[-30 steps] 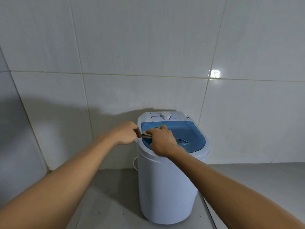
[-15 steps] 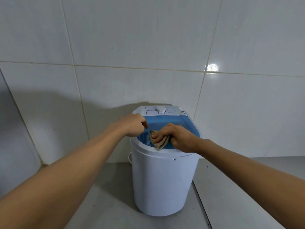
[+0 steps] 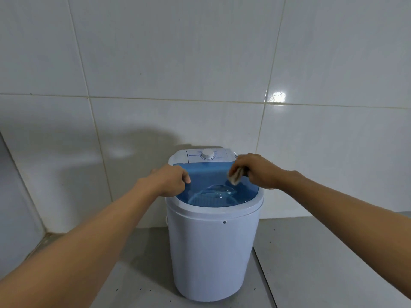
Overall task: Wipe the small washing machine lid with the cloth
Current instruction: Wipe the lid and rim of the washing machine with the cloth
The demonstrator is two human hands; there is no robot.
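The small washing machine [image 3: 213, 245] stands upright on the grey floor [image 3: 311, 263] against the tiled wall [image 3: 200, 63], a white tub with a translucent blue lid [image 3: 209, 174] closed flat on top and a white control dial [image 3: 208, 154] on the panel at the lid's 12 o'clock edge; the wiping step itself looks to be in hand, with the lid only partly covered as far as one can judge.

The right hand [image 3: 260, 172] sits at about 2 o'clock on the lid, its fingers [image 3: 241, 162] curled and pressed together round a bunched beige cloth [image 3: 235, 177]; the wad pokes out below the knuckles and touches the blue surface near the back right corner. The left hand [image 3: 169, 180] is at 9 o'clock, fingers curled into a loose fist against the lid's left rim, seemingly steadying the machine; whether it pinches the rim or merely rests on it, I cannot tell.

The middle of the lid, the moulded hollow [image 3: 219, 188] toward 6 o'clock and the front arc lie bare of either hand; no streaks or dirt are visible enough to judge what is clean.

The next move, in my judgement, calls for drawing the cloth from 2 o'clock across toward the centre and then down to 6 o'clock, keeping the wad flat under firm pressure; the left hand should hold the light tub so it does not slide or rock on the floor.
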